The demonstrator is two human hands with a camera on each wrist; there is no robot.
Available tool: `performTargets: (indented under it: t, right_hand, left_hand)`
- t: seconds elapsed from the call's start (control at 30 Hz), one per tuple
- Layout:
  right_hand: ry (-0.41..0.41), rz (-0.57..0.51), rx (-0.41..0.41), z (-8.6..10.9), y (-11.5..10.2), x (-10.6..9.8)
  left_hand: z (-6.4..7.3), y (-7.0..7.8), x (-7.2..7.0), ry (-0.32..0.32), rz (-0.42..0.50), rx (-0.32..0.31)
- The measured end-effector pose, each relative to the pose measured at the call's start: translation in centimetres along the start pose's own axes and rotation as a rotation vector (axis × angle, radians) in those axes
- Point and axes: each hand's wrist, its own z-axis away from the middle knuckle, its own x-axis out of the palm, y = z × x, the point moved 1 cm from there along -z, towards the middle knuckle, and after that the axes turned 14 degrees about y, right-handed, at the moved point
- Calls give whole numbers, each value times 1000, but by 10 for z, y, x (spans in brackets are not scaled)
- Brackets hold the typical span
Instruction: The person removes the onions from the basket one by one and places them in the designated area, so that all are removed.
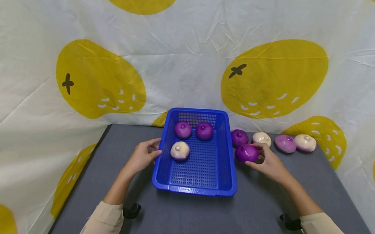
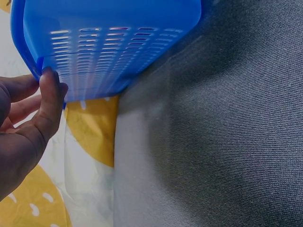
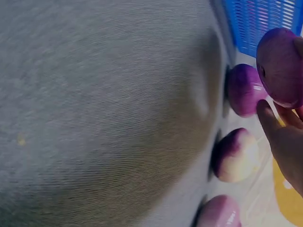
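Note:
A blue plastic basket (image 1: 193, 190) with slotted walls stands mid-table, holding two purple onions (image 1: 183, 130) and one whitish onion (image 1: 179, 150). My left hand (image 1: 144, 155) pinches the basket's left rim between thumb and fingers, seen closer in the left wrist view (image 2: 40, 111). Just outside the right wall, my right hand (image 1: 270, 164) grips a glossy purple onion (image 1: 246, 153) between thumb and fingers. In the right wrist view that held onion (image 3: 279, 68) is raised off the table and partly cut off by the frame edge.
Behind the right hand, a purple onion (image 1: 239, 138), a whitish one (image 1: 262, 139), a pinkish one (image 1: 285, 143) and another whitish one (image 1: 305, 143) line the back of the dark grey table (image 1: 202, 217). A white curtain (image 1: 188, 79) with yellow prints hangs behind.

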Motion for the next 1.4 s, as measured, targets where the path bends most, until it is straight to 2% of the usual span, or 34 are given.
performTargets:
  t: [0.13,0.47,0.73,1.1,1.4]
  right_hand:
    - [-15,83,31,0,5,4]
    - [-26,124,38,2,20,18]
    - [-49,57,89,5,25,25]
    - [-55,14,49,8,28,30]
    - [-41,65,7,11,32,30]
  left_hand:
    - [0,-1,-1,3,-2,-6]
    - [1,1,-1,3,-17,-5]
    - [1,1,-1,-6,-7,7]
    - [2,1,-1,-4,-14,-1]
    - [2,1,-1,-2,-23,10]
